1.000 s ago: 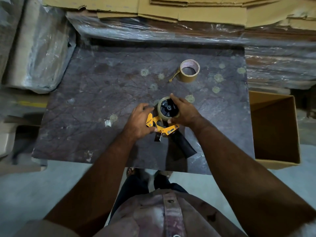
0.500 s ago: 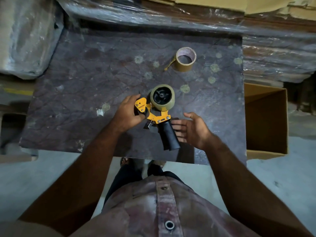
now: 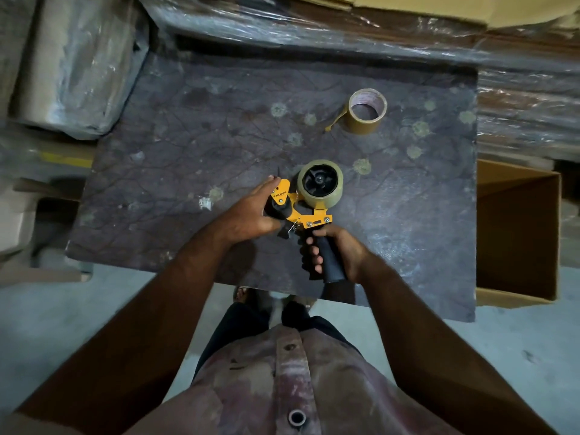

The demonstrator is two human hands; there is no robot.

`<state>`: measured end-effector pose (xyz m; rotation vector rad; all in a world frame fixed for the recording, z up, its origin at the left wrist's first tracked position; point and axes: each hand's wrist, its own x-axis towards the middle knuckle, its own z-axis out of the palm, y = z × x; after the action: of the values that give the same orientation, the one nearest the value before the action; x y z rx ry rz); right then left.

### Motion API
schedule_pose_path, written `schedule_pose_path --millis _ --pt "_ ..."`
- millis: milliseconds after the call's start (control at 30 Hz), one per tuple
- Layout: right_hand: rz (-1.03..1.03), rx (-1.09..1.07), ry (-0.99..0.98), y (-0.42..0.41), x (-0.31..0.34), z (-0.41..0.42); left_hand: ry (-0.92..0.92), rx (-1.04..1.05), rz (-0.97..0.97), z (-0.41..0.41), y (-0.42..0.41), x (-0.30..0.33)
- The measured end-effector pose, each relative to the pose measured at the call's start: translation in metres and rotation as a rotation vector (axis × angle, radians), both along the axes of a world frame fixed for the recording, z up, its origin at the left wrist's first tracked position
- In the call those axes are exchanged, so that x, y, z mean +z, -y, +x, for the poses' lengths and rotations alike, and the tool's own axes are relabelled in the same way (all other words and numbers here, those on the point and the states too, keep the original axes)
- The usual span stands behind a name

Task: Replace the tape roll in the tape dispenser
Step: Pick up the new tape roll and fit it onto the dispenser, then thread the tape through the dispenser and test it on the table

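a: where was the dispenser (image 3: 301, 215)?

b: it was over the table (image 3: 175, 146), near the front edge, between both hands. the right hand (image 3: 339, 249) was clenched around the black handle (image 3: 329, 262), with the fingers wrapped over it. the handle pointed toward the person.

a: and the left hand (image 3: 251, 215)?

b: it was on the front end of the dispenser, beside the yellow plate. the palm and thumb pressed on the black roller part, but the fingers were stretched out, not curled. so i could not tell if it really gripped it.

a: where was the roll (image 3: 320, 185)?

b: it sat on the hub, above the right hand and just right of the left fingers. no hand touched it.

a: another roll?

b: yes, a brown roll (image 3: 365, 111) lay flat on the table, well apart from the hands, with a loose tail on its left.
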<state>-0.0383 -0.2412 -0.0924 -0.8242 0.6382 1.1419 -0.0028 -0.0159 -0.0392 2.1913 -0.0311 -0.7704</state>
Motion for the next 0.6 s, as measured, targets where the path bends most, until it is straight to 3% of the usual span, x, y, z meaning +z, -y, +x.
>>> schedule_pose_path --millis 133,433,600 --pt "-0.099 -0.066 0.106 -0.016 0.022 0.002 0.108 0.055 -0.012 0.008 -0.003 0.011" --pt "-0.345 -0.210 0.579 -0.051 0.112 0.046 0.607 0.131 -0.118 0.056 -0.005 0.086" --pt "-0.391 -0.297 0.659 -0.080 0.163 0.063 0.785 0.141 -0.035 0.085 -0.017 0.141"
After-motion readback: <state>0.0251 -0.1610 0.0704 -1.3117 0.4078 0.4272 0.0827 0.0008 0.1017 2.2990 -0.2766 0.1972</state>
